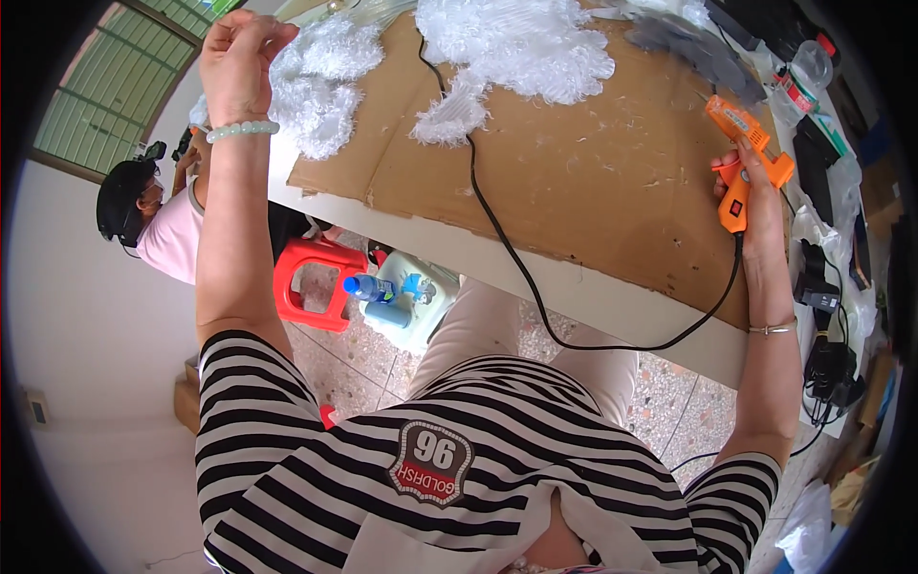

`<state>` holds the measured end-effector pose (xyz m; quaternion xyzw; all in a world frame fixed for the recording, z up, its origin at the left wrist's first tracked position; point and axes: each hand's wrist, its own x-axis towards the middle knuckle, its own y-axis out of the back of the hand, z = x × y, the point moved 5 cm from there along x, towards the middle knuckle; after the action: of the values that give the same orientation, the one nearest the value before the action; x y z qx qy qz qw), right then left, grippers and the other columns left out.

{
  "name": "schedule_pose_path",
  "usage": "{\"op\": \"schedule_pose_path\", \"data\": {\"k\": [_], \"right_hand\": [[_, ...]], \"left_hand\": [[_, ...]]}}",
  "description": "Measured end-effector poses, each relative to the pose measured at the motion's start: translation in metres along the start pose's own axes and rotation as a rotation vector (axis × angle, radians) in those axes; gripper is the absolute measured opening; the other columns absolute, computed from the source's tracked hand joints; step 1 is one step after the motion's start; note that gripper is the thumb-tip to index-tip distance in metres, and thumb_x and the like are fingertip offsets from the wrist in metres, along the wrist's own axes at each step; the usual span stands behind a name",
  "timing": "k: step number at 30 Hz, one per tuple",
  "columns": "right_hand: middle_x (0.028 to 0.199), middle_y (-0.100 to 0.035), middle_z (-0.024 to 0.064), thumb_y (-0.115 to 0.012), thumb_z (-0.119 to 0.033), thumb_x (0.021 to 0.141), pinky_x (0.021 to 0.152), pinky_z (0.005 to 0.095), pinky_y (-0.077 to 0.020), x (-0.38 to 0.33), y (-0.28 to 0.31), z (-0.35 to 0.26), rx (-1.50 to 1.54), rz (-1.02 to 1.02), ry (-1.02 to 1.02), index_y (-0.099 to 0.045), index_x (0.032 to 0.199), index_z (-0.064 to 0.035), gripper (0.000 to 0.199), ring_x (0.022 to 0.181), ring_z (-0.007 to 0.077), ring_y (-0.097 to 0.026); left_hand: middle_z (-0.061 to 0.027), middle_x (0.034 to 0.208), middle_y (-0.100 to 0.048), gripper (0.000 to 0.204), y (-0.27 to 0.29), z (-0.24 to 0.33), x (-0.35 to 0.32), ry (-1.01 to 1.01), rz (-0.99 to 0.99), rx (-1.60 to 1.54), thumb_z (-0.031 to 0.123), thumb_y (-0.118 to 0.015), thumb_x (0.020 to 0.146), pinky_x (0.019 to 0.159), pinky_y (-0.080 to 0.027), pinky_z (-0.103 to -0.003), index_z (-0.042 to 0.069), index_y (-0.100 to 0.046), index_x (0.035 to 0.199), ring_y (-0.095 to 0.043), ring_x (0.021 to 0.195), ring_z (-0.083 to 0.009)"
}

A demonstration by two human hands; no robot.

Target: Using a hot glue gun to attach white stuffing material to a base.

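My right hand [753, 182] is wrapped round the handle of an orange hot glue gun [734, 206] at the right of the table. The gun's nozzle points up toward the far edge, and its black cord [516, 251] loops over the cardboard and past the table's near edge. At the far left my left hand [239, 62] is raised, its fingertips pressed together; anything between them is too small to make out. Beside it lie white fluffy feather pieces [330, 57]. A larger white feathery piece [516, 48] covers the far middle of the brown cardboard [593, 182].
Grey feather pieces [684, 48] lie at the far right. Clear plastic bags [822, 234] and black adapters [830, 368] crowd the right edge. Left of my legs are a red stool [320, 311] and a pale stool [435, 311] with a blue-capped bottle [368, 287]. Another person [167, 230] sits at left.
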<state>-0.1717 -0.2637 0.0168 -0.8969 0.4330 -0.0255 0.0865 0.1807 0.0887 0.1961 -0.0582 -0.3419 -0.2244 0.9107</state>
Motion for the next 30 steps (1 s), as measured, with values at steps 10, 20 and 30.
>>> {"op": "schedule_pose_path", "data": {"k": [10,20,30], "right_hand": [[0.076,-0.060,0.0056,-0.054,-0.035,0.089,0.055,0.0216,-0.0444,-0.003,-0.002,-0.002,0.007,0.004,0.007,-0.057,0.085,-0.0055,0.030,0.060,0.0094,-0.053],[0.077,-0.060,0.0059,-0.052,-0.033,0.090,0.057,0.0216,-0.0442,-0.002,0.002,-0.001,-0.024,-0.012,-0.004,-0.056,0.087,-0.0058,0.028,0.062,0.0094,-0.053],[0.077,-0.060,0.0057,-0.052,-0.033,0.090,0.056,0.0216,-0.0433,0.000,0.002,0.002,-0.063,0.004,-0.015,-0.056,0.086,-0.0059,0.028,0.061,0.0090,-0.052]], "left_hand": [[-0.0125,0.091,-0.063,0.077,-0.080,-0.114,-0.102,0.377,-0.517,0.834,0.032,-0.070,0.075,0.074,-0.048,-0.032,0.019,-0.028,0.139,-0.061,0.084,-0.0201],[-0.0099,0.084,-0.057,0.065,-0.103,-0.098,-0.107,0.254,-0.306,0.645,0.014,-0.070,0.070,0.072,-0.047,-0.032,0.017,-0.042,0.128,-0.058,0.077,-0.0226],[-0.0052,0.079,-0.061,0.031,0.054,-0.125,-0.056,0.475,0.201,0.353,0.010,-0.066,0.078,0.058,-0.049,-0.026,0.004,-0.060,0.108,-0.060,0.070,-0.0133]]}}
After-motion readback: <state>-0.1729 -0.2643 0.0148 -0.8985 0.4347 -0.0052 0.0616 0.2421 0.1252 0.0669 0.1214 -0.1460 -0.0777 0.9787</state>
